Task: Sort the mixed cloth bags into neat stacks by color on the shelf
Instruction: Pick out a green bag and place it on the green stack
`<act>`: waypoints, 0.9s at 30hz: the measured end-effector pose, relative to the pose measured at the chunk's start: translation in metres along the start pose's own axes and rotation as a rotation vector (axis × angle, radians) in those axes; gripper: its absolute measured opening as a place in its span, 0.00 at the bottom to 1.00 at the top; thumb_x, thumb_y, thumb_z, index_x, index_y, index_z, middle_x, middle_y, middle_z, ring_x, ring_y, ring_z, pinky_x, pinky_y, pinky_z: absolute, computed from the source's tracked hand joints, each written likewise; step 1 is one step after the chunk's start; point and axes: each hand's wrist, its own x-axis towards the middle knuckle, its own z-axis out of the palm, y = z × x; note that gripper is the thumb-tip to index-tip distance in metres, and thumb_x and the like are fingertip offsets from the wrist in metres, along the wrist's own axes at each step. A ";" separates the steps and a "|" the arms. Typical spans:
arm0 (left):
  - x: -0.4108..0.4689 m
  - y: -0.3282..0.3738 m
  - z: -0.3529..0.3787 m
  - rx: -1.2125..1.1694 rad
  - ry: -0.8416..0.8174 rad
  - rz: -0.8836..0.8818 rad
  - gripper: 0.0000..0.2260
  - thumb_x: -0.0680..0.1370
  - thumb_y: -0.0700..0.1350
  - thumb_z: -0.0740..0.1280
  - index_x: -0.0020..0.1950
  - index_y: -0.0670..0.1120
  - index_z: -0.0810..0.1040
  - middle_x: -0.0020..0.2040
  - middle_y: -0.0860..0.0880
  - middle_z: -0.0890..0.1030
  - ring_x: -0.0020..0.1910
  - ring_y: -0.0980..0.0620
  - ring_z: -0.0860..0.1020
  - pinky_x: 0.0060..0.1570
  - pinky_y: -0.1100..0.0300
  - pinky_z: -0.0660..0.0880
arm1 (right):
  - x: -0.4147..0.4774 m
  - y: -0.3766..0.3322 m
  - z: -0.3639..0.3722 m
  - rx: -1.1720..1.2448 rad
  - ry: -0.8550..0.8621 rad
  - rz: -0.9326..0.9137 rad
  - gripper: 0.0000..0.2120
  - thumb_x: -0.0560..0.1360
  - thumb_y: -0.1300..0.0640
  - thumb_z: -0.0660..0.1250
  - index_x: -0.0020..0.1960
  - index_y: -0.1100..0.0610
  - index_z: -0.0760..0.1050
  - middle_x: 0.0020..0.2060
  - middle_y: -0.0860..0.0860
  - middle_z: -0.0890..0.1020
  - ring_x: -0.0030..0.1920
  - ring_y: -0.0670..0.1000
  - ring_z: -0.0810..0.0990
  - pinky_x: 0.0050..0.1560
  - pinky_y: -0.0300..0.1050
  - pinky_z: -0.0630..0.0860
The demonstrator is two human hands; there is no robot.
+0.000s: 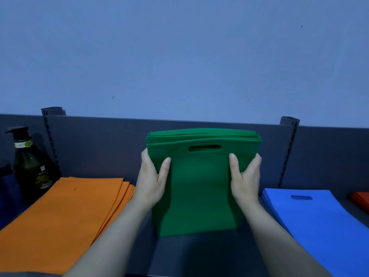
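You've got the green bag stack [201,182] upright at the middle of the shelf [199,256], left hand [151,180] and right hand [244,180] each gripping a side edge, thumbs on the front face. Orange bags [60,216] lie flat toward the left edge, blue bags [319,222] toward the right, a dark bottle [32,162] at the back left.

held stack [199,186]: upright mid-shelf, gripped at its sides by the left hand [149,182] and right hand [245,180]; its lower edge seems to rest on the shelf [199,256].
left stack [65,212]: flat on the shelf, left of the held stack.
bottle [32,162]: far left, behind the left stack, by the back panel [109,148].
right stack [319,220]: flat, right of the held stack.
edge stack [361,198]: right of the right stack, cut off by the frame.
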 end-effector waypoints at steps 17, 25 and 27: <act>-0.006 -0.008 0.005 0.004 -0.067 -0.056 0.21 0.79 0.49 0.64 0.67 0.44 0.62 0.56 0.59 0.73 0.55 0.67 0.74 0.54 0.71 0.71 | -0.016 0.019 0.000 -0.079 -0.039 0.083 0.39 0.76 0.38 0.59 0.76 0.60 0.52 0.73 0.55 0.63 0.72 0.54 0.63 0.72 0.49 0.62; -0.007 -0.005 0.002 -0.016 -0.048 -0.039 0.31 0.78 0.51 0.64 0.76 0.47 0.52 0.72 0.52 0.66 0.71 0.57 0.65 0.71 0.54 0.64 | -0.015 0.017 -0.002 -0.070 -0.029 0.083 0.36 0.74 0.38 0.60 0.71 0.61 0.58 0.65 0.55 0.71 0.65 0.55 0.70 0.65 0.51 0.68; -0.002 0.004 0.000 -0.008 -0.003 0.014 0.38 0.78 0.49 0.65 0.77 0.56 0.42 0.77 0.56 0.51 0.74 0.65 0.52 0.72 0.65 0.54 | -0.014 0.016 -0.003 -0.072 -0.035 0.074 0.38 0.74 0.34 0.61 0.71 0.61 0.58 0.65 0.55 0.71 0.65 0.55 0.70 0.65 0.52 0.68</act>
